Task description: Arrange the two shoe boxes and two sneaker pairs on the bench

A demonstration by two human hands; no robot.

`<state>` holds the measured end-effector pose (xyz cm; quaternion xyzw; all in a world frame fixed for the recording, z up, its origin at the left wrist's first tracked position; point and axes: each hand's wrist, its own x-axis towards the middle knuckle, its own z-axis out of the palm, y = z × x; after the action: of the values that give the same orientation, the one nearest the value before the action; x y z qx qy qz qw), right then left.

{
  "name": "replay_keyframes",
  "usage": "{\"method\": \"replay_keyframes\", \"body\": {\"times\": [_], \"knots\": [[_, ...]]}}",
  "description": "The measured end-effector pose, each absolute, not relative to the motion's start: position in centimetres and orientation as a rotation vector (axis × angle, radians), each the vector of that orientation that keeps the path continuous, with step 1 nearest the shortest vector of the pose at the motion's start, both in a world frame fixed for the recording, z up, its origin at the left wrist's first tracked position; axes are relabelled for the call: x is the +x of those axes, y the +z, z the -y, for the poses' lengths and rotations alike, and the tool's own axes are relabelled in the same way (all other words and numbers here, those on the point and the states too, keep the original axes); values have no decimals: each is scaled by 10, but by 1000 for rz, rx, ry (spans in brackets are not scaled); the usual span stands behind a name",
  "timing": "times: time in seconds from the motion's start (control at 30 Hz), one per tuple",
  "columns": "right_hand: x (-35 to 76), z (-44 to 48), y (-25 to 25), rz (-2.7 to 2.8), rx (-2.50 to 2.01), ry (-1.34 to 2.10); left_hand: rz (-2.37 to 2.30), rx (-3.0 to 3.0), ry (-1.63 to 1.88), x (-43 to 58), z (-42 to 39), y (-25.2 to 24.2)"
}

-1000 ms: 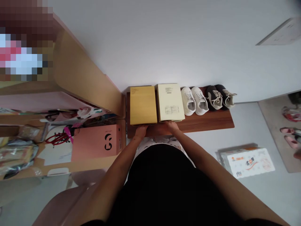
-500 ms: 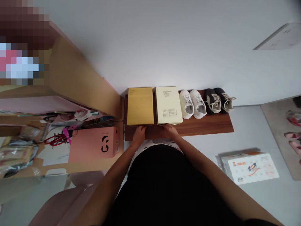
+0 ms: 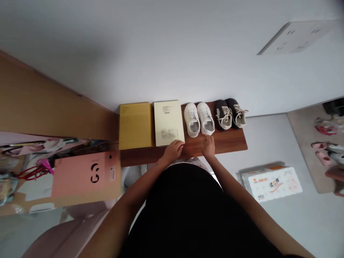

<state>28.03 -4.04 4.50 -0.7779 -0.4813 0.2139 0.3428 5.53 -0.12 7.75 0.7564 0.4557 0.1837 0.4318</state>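
A brown wooden board [image 3: 225,141] lies along the wall with two boxes and two pairs of shoes on it. My left hand [image 3: 173,151] is at the front right corner of the cream box [image 3: 168,120], fingers loosely bent and holding nothing; whether they touch the box I cannot tell. To its left stands the yellow box [image 3: 135,125]. Fingers of my right hand [image 3: 208,146] are bent together against the heel of the right white sneaker [image 3: 206,116]. The left white sneaker [image 3: 191,118] sits beside it. Farther right are black sneakers [image 3: 223,114] with pale laces.
On the left is a wooden desk [image 3: 113,195] carrying a pink box [image 3: 83,173], red cords and plastic packets. A white wrapped paper pack [image 3: 272,182] lies on the floor at right. Pink slippers [image 3: 322,157] rest on a mat farther right. A socket plate [image 3: 298,37] is on the wall.
My hands have moved right along the board: the left from the yellow box to the cream box's corner, the right from the cream box to a white sneaker. The view has shifted right.
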Motion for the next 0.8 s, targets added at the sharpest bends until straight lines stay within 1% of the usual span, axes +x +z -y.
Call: {"method": "replay_keyframes", "body": {"times": [0.07,0.13,0.2,0.27,0.43,0.6,0.7,0.8], "knots": [[303,14,44,1289,-2101,618,-1142,1809,514,110,-14,71],[317,-16,43,1291,-2233,810,-1247,1680,529,160,-32,60],[325,-42,42,1278,-2381,1014,-1400,1500,453,199,-48,50],[335,-58,40,1284,-2426,1097,-1526,1346,396,220,-60,44],[378,-46,39,1168,-2250,1076,-1659,1247,512,212,-69,51],[407,-7,35,696,-1853,1208,-1685,981,727,202,-60,55],[404,9,26,549,-1889,1288,-1676,836,820,215,-59,42],[404,16,17,544,-2030,1339,-1681,637,815,225,-62,26]]}}
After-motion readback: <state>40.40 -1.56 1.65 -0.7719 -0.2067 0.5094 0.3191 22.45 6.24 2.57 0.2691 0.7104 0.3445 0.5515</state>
